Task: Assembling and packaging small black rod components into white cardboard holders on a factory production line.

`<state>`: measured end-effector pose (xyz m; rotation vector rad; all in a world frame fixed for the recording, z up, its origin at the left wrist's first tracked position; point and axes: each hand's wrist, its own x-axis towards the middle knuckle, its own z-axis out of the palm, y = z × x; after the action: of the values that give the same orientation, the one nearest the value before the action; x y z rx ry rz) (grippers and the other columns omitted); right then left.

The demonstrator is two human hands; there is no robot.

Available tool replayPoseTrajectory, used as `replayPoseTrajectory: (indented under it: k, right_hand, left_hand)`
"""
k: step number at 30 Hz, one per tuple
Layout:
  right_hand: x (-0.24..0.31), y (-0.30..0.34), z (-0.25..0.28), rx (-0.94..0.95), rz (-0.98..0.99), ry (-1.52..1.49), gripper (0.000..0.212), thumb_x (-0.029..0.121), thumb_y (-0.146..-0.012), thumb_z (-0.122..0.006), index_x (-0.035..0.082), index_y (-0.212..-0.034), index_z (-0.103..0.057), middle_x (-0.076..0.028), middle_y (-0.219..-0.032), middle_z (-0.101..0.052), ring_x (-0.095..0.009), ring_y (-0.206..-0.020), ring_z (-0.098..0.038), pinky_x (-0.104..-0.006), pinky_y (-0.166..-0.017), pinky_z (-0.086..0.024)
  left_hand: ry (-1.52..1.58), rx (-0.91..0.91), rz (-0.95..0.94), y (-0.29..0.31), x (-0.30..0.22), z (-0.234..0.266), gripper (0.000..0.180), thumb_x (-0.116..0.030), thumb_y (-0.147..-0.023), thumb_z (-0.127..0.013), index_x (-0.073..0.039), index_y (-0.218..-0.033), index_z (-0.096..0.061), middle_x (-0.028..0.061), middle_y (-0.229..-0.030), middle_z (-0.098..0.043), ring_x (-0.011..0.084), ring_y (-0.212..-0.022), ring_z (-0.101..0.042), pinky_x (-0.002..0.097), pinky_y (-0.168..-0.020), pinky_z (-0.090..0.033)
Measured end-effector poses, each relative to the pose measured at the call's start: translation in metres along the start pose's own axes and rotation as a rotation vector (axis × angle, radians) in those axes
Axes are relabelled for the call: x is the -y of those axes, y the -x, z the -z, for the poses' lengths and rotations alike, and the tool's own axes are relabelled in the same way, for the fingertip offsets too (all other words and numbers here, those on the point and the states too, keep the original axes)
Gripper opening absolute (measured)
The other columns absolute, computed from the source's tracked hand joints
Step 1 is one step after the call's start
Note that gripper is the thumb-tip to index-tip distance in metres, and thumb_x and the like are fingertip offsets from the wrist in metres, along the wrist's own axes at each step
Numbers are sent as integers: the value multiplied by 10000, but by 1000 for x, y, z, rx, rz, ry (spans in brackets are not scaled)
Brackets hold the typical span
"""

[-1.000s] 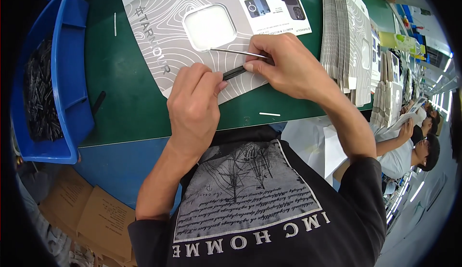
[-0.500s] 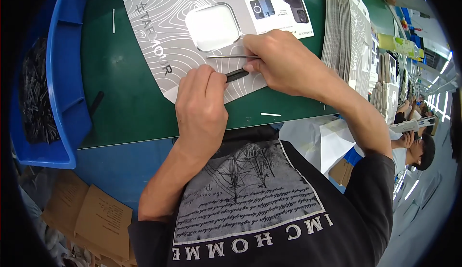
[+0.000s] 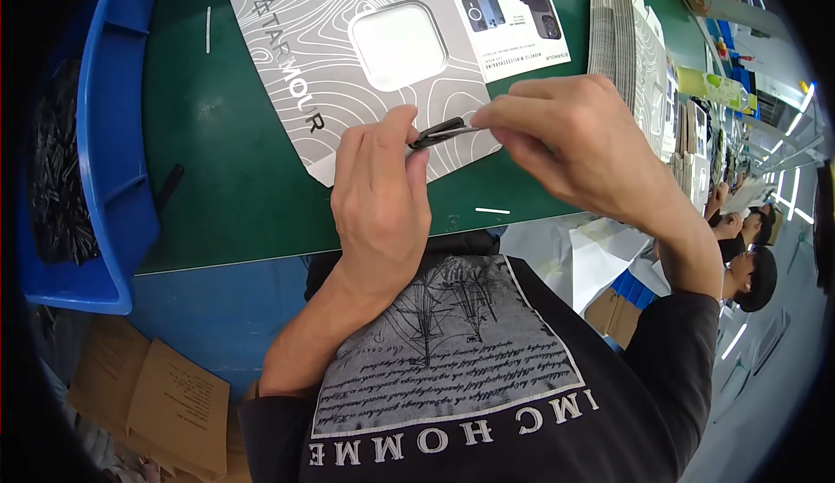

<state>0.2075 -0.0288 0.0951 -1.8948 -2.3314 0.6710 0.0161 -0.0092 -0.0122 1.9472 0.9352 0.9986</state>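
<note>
Black short-sleeved T-shirt; grey, pale-edged panel with dark drawing and script; large whitish lettering.

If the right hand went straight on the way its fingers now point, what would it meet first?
Most likely the slim black piece held by the left hand, though depth is unclear.

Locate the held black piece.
In the head view, near centre, the black piece is in the left hand, left of the right hand, over the grey card.
</note>
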Motion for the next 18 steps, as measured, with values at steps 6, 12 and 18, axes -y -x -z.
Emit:
replayPoseTrajectory:
  k: [6,12,18]
  right_hand:
    - [7,-8,9,53,85,151,165,31,-784,-700,6,-946,-716,-60,-635,-555,-195,-520,-475,-349,-528,-394]
    - [15,-16,11,67,116,215,100,38,-757,-701,17,-849,-670,-55,-594,-492,-200,-485,-451,-349,-515,-386]
    - [29,-28,15,144,137,304,76,38,-756,-699,19,-796,-637,-50,-587,-482,-220,-469,-433,-345,-504,-383]
  left_hand:
    - [19,7,17,-3,2,-3,518,156,-736,-652,19,-1229,-574,98,-899,-619,247,-788,-552,367,-739,-492]
    - [39,44,43,-3,3,-1,518,161,-734,-645,12,-1225,-573,93,-867,-600,237,-759,-531,367,-715,-481]
    - [44,86,70,-6,4,1,511,164,-734,-642,11,-1217,-574,92,-854,-589,235,-744,-518,367,-707,-475]
